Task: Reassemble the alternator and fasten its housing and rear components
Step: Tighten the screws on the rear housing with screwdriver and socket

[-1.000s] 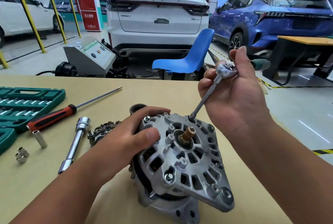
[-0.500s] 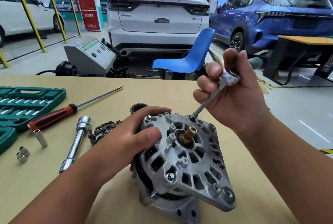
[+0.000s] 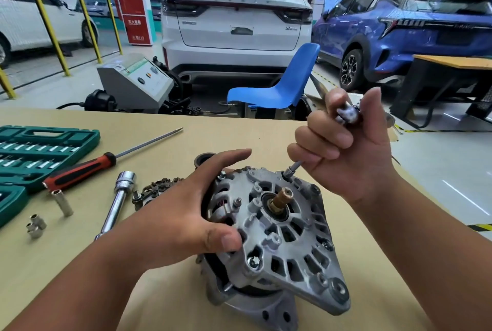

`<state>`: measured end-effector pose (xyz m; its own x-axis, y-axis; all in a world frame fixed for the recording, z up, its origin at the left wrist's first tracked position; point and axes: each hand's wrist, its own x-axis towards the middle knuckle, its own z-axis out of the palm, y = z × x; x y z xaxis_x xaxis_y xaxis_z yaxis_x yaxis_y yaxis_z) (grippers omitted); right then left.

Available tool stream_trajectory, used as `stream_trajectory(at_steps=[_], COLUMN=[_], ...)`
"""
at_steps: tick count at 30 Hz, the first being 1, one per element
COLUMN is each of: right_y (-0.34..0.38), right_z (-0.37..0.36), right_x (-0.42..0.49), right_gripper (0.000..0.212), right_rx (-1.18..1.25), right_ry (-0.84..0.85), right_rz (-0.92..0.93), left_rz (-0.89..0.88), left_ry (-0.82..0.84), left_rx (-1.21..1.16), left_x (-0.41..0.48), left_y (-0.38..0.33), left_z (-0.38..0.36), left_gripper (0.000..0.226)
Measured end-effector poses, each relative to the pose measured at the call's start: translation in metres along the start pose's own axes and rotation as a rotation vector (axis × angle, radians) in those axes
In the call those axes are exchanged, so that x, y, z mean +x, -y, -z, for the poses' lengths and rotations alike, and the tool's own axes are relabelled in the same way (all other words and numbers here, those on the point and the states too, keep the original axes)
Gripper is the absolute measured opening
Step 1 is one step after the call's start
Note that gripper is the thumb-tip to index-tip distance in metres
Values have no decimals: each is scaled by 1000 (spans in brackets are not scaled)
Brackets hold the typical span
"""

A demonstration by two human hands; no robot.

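The grey alternator [image 3: 282, 245] lies on the tan table [image 3: 159, 290] with its rear housing up and the brass shaft end [image 3: 281, 199] showing. My left hand [image 3: 186, 213] holds the housing's left rim, fingers reaching over the far edge and thumb pressing on the face. My right hand [image 3: 351, 149] grips a slim socket driver [image 3: 347, 113]; its shaft slants down to a socket [image 3: 288, 172] seated on a bolt at the housing's far edge. Another housing bolt [image 3: 253, 261] sits near my left thumb.
A green socket case [image 3: 40, 149] lies at the left, with a red-black screwdriver [image 3: 80, 171], a chrome extension bar [image 3: 117, 203] and loose sockets [image 3: 62, 203] beside it. A dark rectifier part [image 3: 157, 192] sits behind my left hand. The table's right edge is close.
My right hand has twisted the driver, its thumb swinging upright. My left hand has slid lower on the housing, with the fingers now stretched out.
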<state>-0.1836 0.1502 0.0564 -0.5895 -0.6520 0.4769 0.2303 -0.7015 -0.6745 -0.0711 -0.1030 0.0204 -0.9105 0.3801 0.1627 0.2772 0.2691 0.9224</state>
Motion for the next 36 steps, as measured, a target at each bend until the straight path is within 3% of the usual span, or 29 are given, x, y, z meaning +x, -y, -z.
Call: stream_trajectory(at_steps=[3, 9, 13, 18, 21, 24, 27, 30, 34, 36], right_y=[0, -17, -17, -4, 2, 9, 27, 48, 59, 62], right_z=[-2, -22, -21, -18, -26, -39, -52, -64, -74, -75], right_x=[2, 6, 0, 0, 0, 0, 1, -4, -8, -10], right_gripper=[30, 28, 13, 14, 14, 20, 28, 24, 19, 24], right_rx=[-52, -410, -1021, -1655, -1797, -1894, -2127, -2198, -1989, -1874], right_ry=[-36, -386, -495, -396, -384, -434, -404, -204, 171, 272], right_rz=[39, 359, 629, 944, 823, 514, 161, -63, -33, -41], left_rz=[16, 0, -1, 2, 2, 18, 37, 26, 31, 29], left_ry=[-3, -55, -72, -78, -79, -86, -74, -76, -73, -69], left_rx=[0, 6, 28, 4, 14, 2, -51, -18, -22, -31], left_x=[0, 1, 2, 0, 0, 2, 2, 1, 1, 1], left_y=[0, 1, 1, -5, -5, -2, -2, -4, -5, -5], left_z=[1, -3, -5, -7, -6, -5, -5, -6, -6, -5], left_gripper=[126, 108, 92, 99, 102, 96, 104, 104, 111, 113])
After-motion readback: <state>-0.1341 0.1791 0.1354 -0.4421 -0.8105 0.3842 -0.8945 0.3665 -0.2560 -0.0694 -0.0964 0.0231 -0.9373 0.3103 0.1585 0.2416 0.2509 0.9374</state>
